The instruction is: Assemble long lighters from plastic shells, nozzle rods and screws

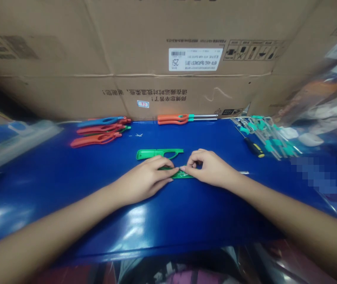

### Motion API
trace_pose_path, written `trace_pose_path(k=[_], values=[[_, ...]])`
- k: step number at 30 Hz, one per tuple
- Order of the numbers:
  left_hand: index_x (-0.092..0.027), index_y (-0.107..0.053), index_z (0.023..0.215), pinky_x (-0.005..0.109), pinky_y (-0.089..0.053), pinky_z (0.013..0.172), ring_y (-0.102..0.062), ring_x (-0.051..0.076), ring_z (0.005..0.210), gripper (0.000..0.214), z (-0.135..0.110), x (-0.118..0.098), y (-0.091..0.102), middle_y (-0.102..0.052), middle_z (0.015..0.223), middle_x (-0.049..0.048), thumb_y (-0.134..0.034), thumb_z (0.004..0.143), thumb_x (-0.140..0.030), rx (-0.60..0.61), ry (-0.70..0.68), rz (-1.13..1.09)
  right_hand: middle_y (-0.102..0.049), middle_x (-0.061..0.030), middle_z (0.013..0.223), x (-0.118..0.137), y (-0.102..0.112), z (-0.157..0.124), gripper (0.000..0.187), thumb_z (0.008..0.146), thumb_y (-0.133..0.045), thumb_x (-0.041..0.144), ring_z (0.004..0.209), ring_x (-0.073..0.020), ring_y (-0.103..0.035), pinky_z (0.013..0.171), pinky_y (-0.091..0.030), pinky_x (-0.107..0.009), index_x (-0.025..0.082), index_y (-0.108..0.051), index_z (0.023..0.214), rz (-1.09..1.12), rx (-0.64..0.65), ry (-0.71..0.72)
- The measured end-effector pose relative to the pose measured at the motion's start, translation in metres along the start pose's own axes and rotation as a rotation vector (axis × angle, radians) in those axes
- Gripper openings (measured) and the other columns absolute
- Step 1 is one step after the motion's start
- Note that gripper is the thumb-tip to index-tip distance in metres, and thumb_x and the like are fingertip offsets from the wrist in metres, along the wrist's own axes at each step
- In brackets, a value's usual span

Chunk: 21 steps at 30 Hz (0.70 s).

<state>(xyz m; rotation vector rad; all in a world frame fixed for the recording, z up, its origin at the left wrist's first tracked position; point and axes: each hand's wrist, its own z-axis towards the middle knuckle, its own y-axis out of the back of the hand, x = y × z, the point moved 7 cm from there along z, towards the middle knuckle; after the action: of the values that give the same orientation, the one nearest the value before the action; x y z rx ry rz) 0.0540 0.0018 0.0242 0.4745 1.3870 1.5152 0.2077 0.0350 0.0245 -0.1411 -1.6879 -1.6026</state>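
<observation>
Head camera looks down at one flat green plastic piece (183, 174) lying on the blue table (186, 221), right in the middle, between two hands. The left hand (145, 177) lies over its left end, fingers (168, 170) nearly closed and pressing it down. The right hand (210, 167) has its fingers curled tight, pinching the right end. The two hands almost touch. One thin shiny metal rod (244, 172) pokes out past the right wrist.

Just behind the hands lies one more green shell (159, 153), long and flat, with a hole like a handle.

Far back on the left is a small heap of plastic handles (100, 132): one blue, some red and orange, and a bit of green. They overlap, so the count is hard to tell. At the back in the middle lie two orange lighters (183, 118), each with a metal tube.

On the right is one screwdriver (254, 148), black and yellow. Beside it is a bunch of metal tubes with teal ends (266, 136), too many and too blurry to count.

One big brown cardboard box (145, 85) stands behind the smooth, shiny table, with one white label (195, 59).
</observation>
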Motion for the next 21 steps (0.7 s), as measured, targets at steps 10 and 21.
trace_pose_path(k=[10,21], values=[[-0.018,-0.066,0.129,0.041,-0.054,0.094,-0.062,0.024,0.105,0.032,0.002,-0.009,0.004,-0.065,0.115,0.0120,-0.050,0.103,-0.025,0.015,0.001,0.129,-0.061,-0.0011,0.073,0.002,0.007,-0.005,0.020,0.087,-0.068,0.028,0.076,-0.0163,-0.057,0.072,-0.042,-0.029,0.019,-0.063,0.070,0.013,-0.017,0.097],[-0.020,-0.065,0.131,0.042,-0.055,0.093,-0.063,0.025,0.106,0.033,-0.005,-0.008,0.008,-0.067,0.116,0.0110,-0.049,0.103,-0.025,0.048,-0.009,0.178,-0.063,-0.0019,0.089,0.008,0.009,-0.014,0.006,0.087,-0.070,0.022,0.073,-0.0130,-0.053,0.068,-0.041,-0.026,0.018,-0.070,0.091,0.005,0.197,0.111]])
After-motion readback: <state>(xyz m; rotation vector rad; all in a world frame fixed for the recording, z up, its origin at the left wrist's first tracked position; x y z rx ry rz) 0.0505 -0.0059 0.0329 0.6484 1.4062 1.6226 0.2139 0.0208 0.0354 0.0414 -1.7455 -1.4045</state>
